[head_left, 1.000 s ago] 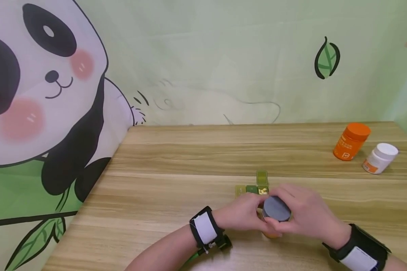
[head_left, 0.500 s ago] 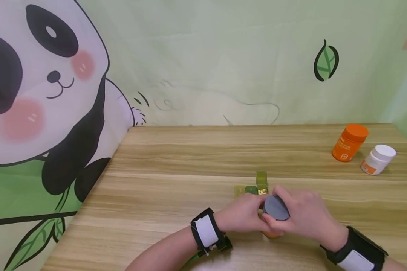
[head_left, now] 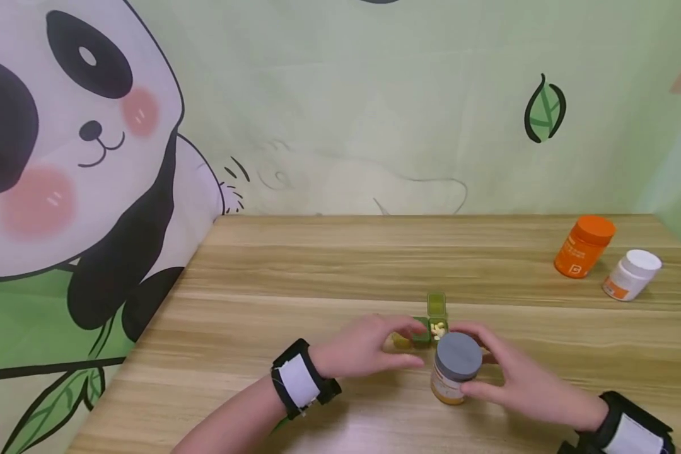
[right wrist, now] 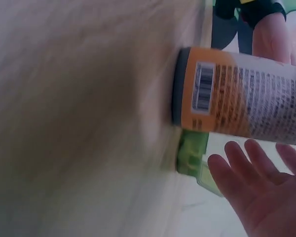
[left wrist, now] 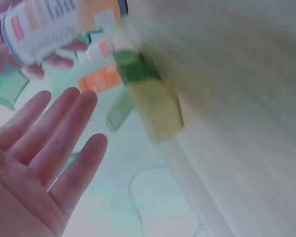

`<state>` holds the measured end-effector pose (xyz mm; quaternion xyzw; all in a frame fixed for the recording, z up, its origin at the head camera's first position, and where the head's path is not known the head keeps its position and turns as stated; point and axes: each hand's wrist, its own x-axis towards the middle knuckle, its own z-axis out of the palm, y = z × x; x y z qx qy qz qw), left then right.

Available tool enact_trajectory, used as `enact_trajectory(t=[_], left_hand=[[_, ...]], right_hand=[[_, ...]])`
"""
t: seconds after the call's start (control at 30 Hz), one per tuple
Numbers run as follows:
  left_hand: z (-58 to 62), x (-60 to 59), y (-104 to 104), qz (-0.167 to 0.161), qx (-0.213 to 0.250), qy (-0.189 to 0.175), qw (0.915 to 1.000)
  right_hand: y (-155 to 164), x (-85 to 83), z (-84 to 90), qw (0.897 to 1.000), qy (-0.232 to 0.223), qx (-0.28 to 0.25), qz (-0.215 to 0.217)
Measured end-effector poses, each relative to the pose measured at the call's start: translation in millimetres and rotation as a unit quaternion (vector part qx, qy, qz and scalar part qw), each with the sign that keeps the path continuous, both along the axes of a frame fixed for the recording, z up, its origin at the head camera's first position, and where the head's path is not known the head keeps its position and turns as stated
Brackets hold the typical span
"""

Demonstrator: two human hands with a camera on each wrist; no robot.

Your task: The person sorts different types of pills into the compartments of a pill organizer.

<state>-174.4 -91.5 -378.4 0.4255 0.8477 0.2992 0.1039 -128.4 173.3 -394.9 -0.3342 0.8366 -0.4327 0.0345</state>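
Observation:
A pill bottle (head_left: pixel 447 386) with a grey lid (head_left: pixel 458 355) and a white-and-orange label stands upright on the table. My right hand (head_left: pixel 524 381) is at its right side, fingers spread and relaxed; its thumb overlaps the bottle in the head view. In the right wrist view the straight fingers (right wrist: pixel 241 173) show a gap from the bottle (right wrist: pixel 237 94). To the left, my left hand (head_left: pixel 354 347) holds nothing, fingers extended. Just behind the bottle lies a green pill organizer (head_left: pixel 421 329), partly hidden by the left fingers. One lid (head_left: pixel 436 304) is up, over yellowish pills (head_left: pixel 438 329).
At the back right of the wooden table (head_left: pixel 295 265) stand an orange bottle (head_left: pixel 584 247) and a smaller white bottle (head_left: pixel 632 275). Behind the table hangs a pale green cloth (head_left: pixel 329 113) printed with a panda.
Both hands were wrapped round the bottle and its lid. The left hand has let go and moved left; the right hand has loosened and drawn slightly right, leaving the bottle standing with its lid on.

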Motion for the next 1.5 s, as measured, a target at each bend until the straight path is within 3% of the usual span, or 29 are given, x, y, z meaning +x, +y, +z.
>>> enact_trajectory(t=[0.1, 0.23, 0.37, 0.7, 0.93, 1.17, 1.5], left_hand=[[5.0, -4.6, -4.3, 0.024, 0.002, 0.048, 0.9986], [8.8, -9.4, -4.7, 0.034, 0.003, 0.083, 0.9959], [9.4, -13.1, -4.7, 0.037, 0.002, 0.095, 0.9948], [6.4, -13.4, -0.1, 0.038, -0.013, 0.1, 0.9942], [4.3, -11.0, 2.3, 0.04, -0.019, 0.117, 0.9921], [5.9, -11.4, 2.2, 0.04, -0.024, 0.127, 0.9908], [7.3, -12.4, 1.4, 0.045, -0.03, 0.121, 0.9911]], right_hand=[[-2.8, -3.5, -2.4, 0.998, -0.038, -0.033, 0.028], [-7.6, -6.0, -3.7, 0.997, -0.063, -0.047, 0.029], [-7.0, -7.0, -4.4, 0.997, -0.067, -0.038, 0.01], [24.0, -17.2, -4.5, 0.997, -0.012, -0.018, -0.07], [39.2, -47.2, -5.8, 0.993, 0.005, 0.005, -0.121], [44.7, -89.8, -1.5, 0.99, 0.0, 0.018, -0.137], [27.5, -139.8, 0.1, 0.983, -0.012, 0.031, -0.179]])
